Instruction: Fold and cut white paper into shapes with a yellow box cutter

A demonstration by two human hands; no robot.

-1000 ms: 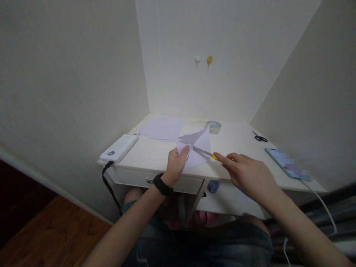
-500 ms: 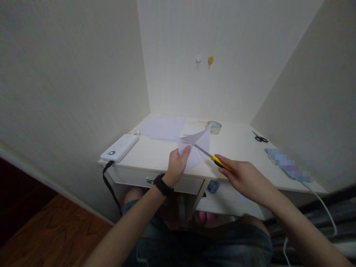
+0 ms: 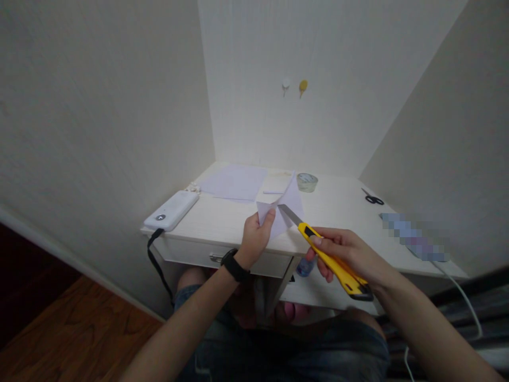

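My left hand pinches a pale sheet of paper above the desk's front edge, thumb on top. The paper is creased, with its far part tilted up. In my right hand is a yellow utility knife, gripped by its handle with the thumb on the black slider. The knife's blade is out and points up and left, its tip at the paper close to my left thumb. Whether the blade has gone through the paper I cannot tell.
More pale sheets lie at the desk's back left, beside a white power bank with a black strap. A tape roll stands behind the paper. Black-handled scissors and a blurred-out flat object with a white cable lie right.
My right hand has turned the knife, so its whole yellow handle now shows. The paper's far part has tilted up and folded more. My left hand has hardly moved.
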